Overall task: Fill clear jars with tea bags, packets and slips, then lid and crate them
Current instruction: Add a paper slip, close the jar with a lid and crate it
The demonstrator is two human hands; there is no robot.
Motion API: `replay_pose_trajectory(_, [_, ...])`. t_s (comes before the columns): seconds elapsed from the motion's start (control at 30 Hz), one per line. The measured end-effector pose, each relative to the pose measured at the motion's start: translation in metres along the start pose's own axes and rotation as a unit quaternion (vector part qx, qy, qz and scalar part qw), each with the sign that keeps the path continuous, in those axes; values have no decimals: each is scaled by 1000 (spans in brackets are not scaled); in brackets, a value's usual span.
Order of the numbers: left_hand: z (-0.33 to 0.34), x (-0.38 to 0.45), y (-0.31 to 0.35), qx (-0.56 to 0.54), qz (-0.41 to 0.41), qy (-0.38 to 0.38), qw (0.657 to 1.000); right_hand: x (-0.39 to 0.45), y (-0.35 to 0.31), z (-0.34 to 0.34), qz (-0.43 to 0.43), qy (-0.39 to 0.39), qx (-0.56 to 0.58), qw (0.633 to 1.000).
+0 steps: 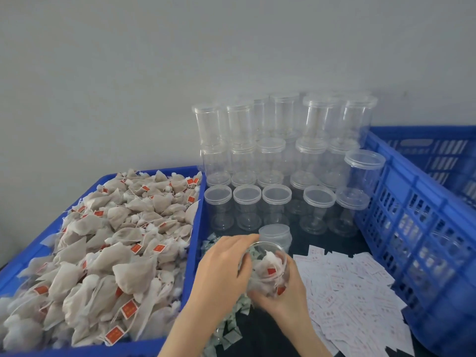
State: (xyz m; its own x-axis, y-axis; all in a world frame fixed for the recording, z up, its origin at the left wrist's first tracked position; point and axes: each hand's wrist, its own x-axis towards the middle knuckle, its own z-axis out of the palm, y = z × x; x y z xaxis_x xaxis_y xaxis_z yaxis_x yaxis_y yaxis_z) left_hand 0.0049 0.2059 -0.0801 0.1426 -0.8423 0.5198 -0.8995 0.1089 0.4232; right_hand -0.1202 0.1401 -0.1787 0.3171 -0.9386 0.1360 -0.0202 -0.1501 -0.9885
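Two hands meet at an open jar (pixel 270 266) half full of tea bags. Right hand (pixel 280 302) cups it from below, grip curled round it. Left hand (pixel 221 269) lies against its rim, fingers fairly straight, beside the bin of tea bags (pixel 103 240).

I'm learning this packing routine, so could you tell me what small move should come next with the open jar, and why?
Probably press the tea bags down with the left hand: the right hand holds the open jar, and the bags reach its rim.

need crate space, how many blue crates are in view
2: the tea bag crate at left, heaped with tea bags, and the slatted crate at right. Others may lie out of frame.
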Motion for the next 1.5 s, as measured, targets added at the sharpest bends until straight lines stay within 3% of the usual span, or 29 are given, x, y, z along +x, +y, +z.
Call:
replay_pose_trajectory(0.13, [43,-5,1,-42,-117,61,990,1,3,-13,22,45,31,998])
replay_pose_trajectory(0.27, [84,1,-21,55,-192,-14,980,-13,12,-27,-19,71,4,997])
replay_pose_trajectory(0.47, [113,-4,-49,191,-193,-121,955,-20,29,-24,-4,52,-5,999])
replay_pose_trajectory(0.97, [122,-9,-62,178,-159,-98,966,-31,44,-5,-48,59,9,997])
replay_pose_trajectory(1.23, [119,-20,-55,87,-160,73,981,-32,39,-5,-64,66,4,996])
replay_pose_trajectory(1.33, [105,-12,-48,9,-194,99,976,-32,40,-6,-60,58,8,996])
replay_pose_trajectory(1.43, [85,-3,-33,-148,-258,144,944,-32,41,-6,-46,50,7,998])
replay_pose_trajectory(1.5, [69,2,-18,-237,-254,181,920,-32,42,-6,-42,51,3,998])
